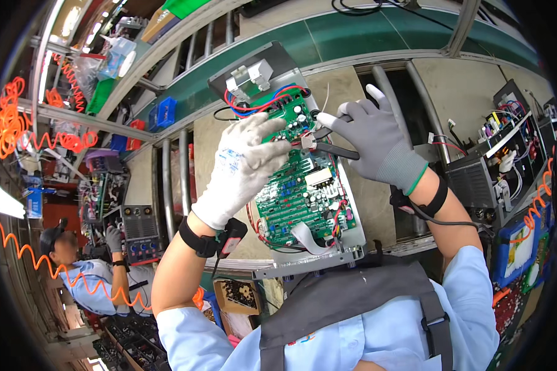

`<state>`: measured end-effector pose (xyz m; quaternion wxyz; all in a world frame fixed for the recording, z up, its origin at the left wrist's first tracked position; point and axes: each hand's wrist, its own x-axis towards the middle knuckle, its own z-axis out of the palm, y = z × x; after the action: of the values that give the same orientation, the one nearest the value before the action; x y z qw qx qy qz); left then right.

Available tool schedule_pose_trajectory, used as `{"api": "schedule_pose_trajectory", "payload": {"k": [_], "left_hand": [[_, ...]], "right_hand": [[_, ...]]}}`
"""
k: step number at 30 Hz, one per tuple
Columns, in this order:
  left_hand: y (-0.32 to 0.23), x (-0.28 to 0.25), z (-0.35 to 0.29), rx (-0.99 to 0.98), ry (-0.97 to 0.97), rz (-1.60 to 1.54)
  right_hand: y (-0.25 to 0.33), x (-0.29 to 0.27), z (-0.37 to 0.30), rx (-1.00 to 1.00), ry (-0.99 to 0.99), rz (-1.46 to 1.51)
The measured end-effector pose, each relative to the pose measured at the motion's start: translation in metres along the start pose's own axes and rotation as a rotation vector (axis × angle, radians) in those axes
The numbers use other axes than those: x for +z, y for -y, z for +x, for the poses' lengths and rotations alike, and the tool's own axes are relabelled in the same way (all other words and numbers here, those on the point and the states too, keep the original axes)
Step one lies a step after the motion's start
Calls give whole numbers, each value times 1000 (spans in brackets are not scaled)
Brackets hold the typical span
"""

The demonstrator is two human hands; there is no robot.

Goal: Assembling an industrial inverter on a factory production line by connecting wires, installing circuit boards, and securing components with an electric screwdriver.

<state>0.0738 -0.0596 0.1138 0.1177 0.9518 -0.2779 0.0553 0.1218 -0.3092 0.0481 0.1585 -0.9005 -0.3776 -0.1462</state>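
Note:
A green circuit board thick with small parts lies in front of me, on a metal chassis with a bracket at its near edge. My left hand, in a white glove, is over the board's left side. Its fingers are bent together toward the middle; whatever they pinch is hidden. My right hand, in a grey glove, is closed round dark-handled pliers. Their head points left, close to my left fingertips and some thin wires. A thin pale strip sticks up beside the right fingers.
Red and blue wires run at the board's far end, near a metal block. Conveyor rollers flank the work. An opened machine stands right; a co-worker works at left. Orange coiled hoses hang there.

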Motion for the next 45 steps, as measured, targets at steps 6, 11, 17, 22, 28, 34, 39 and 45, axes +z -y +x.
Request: {"api": "schedule_pose_trajectory", "payload": {"k": [6, 11, 17, 22, 28, 34, 39, 45], "left_hand": [[17, 2, 12, -28, -145, -170], [15, 3, 12, -59, -61, -215], [6, 10, 25, -528, -19, -969], [6, 1, 50, -479, -23, -820], [4, 34, 108, -308, 326, -378], [5, 34, 114, -348, 429, -487], [15, 39, 102, -296, 375, -603], [15, 30, 94, -280, 336, -638]], "right_hand": [[-4, 2, 14, -80, 39, -45], [-2, 8, 19, -99, 106, 100], [-11, 15, -3, -20, 250, 228], [-42, 11, -33, 179, 129, 319], [-45, 34, -31, 208, 118, 422], [-43, 37, -20, 210, 277, 515], [-42, 35, -18, 190, 323, 728], [-36, 33, -19, 258, 358, 844]]}}
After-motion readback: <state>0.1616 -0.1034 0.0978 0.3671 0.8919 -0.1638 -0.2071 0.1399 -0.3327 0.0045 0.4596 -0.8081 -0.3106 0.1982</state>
